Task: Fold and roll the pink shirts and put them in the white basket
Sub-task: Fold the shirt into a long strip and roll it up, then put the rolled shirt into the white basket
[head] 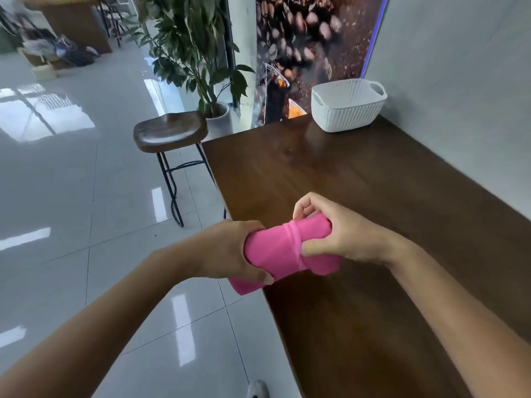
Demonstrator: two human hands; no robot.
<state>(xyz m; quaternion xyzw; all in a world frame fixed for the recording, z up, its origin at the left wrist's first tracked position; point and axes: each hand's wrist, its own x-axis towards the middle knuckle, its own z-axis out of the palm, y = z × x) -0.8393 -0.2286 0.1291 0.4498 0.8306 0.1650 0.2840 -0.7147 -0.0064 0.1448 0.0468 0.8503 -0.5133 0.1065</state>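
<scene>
A rolled pink shirt (278,248) lies across the left edge of the dark wooden table (359,173), held between both hands. My left hand (230,251) grips the roll's left end, thumb underneath. My right hand (339,231) pinches the right part, fingers curled over a fabric edge that wraps around the roll. A flap of pink cloth hangs below the left hand, past the table edge. The white basket (349,106) stands at the table's far end against the wall; its inside looks empty from here.
A wooden stool (171,130) with black metal legs stands on the glossy tiled floor left of the table. A potted plant (201,61) sits behind it. A grey wall runs along the table's right side. A shoe tip (258,389) shows at the bottom.
</scene>
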